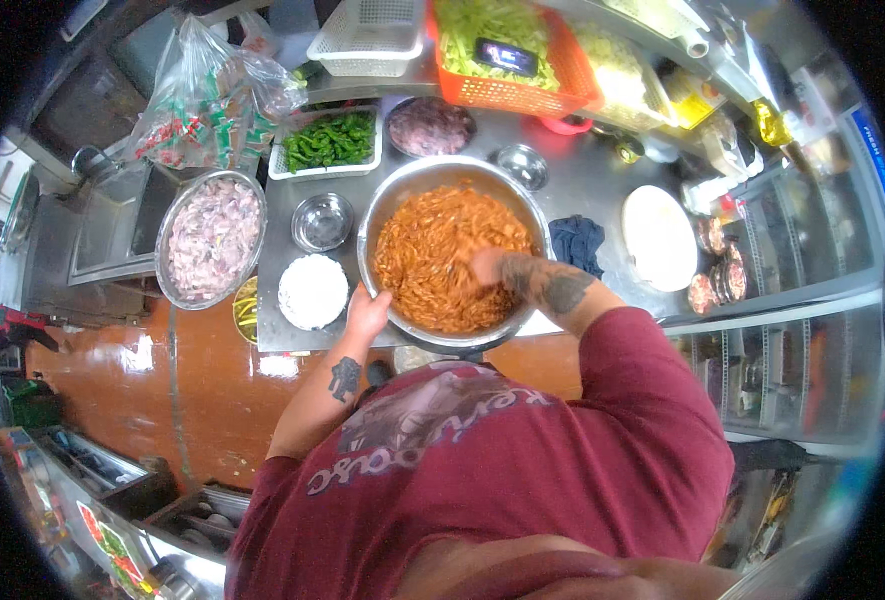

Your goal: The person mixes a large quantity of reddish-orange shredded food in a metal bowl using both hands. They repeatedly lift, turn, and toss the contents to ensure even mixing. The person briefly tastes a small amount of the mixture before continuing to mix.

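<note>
A large steel bowl [365, 225] in front of me holds a heap of sliced food coated in orange-red sauce [435, 247], perhaps meat. My left hand [369, 311] grips the bowl's rim at the lower left. Inside the bowl, at the right of the heap, my right hand [489, 266] is blurred and its fingers are partly sunk in the coated slices; whether they close on any is not clear. Left of the bowl are a small steel bowl [322, 222] and a bowl of white powder or paste [313, 292]. A dark blue cloth [576, 244] lies to its right.
An oval steel tray of pale raw slices [215, 236] stands at the left by the sink [108, 232]. Behind the bowl are a white basket of green peppers [330, 142], a bowl of pinkish meat [431, 126] and an orange basket [517, 94]. A round white board [660, 238] lies right.
</note>
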A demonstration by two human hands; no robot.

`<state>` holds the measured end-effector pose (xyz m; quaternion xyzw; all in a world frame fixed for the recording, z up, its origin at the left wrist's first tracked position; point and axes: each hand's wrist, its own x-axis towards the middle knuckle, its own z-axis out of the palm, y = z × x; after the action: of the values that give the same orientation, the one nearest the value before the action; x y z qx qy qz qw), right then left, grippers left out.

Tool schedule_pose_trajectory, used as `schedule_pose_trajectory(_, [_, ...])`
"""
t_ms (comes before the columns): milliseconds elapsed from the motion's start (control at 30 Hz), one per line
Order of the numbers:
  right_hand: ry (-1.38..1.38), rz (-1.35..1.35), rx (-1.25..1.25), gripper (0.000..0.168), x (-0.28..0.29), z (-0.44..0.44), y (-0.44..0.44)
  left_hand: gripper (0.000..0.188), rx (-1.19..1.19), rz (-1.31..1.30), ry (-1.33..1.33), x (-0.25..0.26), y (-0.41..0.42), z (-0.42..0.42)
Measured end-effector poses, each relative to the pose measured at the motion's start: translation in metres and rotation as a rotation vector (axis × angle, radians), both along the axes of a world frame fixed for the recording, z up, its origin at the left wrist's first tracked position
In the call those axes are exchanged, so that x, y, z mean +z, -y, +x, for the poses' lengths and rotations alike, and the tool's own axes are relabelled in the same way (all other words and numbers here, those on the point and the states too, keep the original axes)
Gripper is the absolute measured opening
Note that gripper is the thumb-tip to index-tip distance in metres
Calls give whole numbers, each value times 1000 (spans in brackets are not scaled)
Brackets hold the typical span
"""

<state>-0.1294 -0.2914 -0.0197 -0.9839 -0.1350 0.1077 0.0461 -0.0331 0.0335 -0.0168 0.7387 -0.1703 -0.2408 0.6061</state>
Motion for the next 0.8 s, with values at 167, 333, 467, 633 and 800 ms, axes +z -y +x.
schedule_pose_trajectory(167, [-552,169,-501,62,-24,98,-54,45,9,6,19,-13,5,5])
schedule_pose_trajectory(333, [45,-65,159,62,-18,12,-81,40,29,94,-7,30,-11,-7])
schedule_pose_trajectory(467, [-417,73,-166,76,-8,21,15,38,66,-20,-72,13,0,-4])
schedule_pose_trajectory(633, [-391,-64,-403,78,-17,90,-77,39,81,37,-32,5,1,-4])
schedule_pose_trajectory(800, [-184,33,108,73,21,1,-83,41,70,37,-8,12,-9,-5])
